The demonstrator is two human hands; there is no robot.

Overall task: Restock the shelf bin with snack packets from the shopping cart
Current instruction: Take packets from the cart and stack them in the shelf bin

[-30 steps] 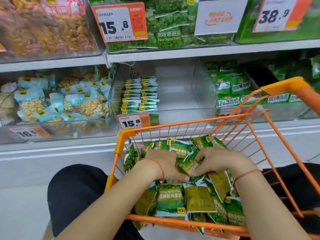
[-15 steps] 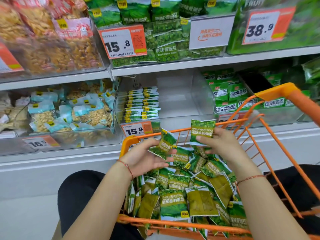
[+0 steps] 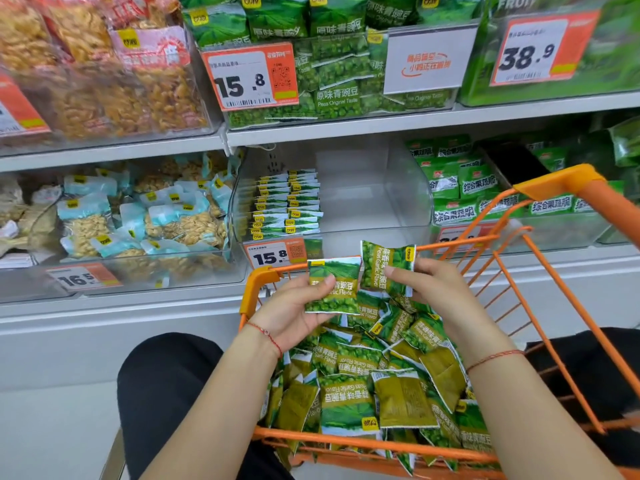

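Observation:
An orange wire shopping cart point(image 3: 561, 183) holds a heap of green garlic-pea snack packets point(image 3: 349, 393). My left hand point(image 3: 291, 313) holds one green packet point(image 3: 334, 285) upright above the cart's far edge, thumb across its front. My right hand point(image 3: 436, 289) pinches a second green packet point(image 3: 384, 268) just to the right of the first. Straight ahead, the clear shelf bin point(image 3: 408, 188) carries two neat stacks of the same packets point(image 3: 287, 206) along its left side; the bin's right part is bare.
The neighbouring left bin holds light-blue nut packets point(image 3: 138, 216); the right bin holds green vegetable-crisp packets point(image 3: 460, 188). Price tags read 15.8 point(image 3: 273, 254) and 16.5 point(image 3: 83, 277). An upper shelf point(image 3: 346, 128) overhangs the bins. My dark-trousered knee point(image 3: 166, 386) is left of the cart.
Both hands rose out of the packet heap, each lifting one packet. They now hold the two packets side by side above the cart's far edge, closer to the bin.

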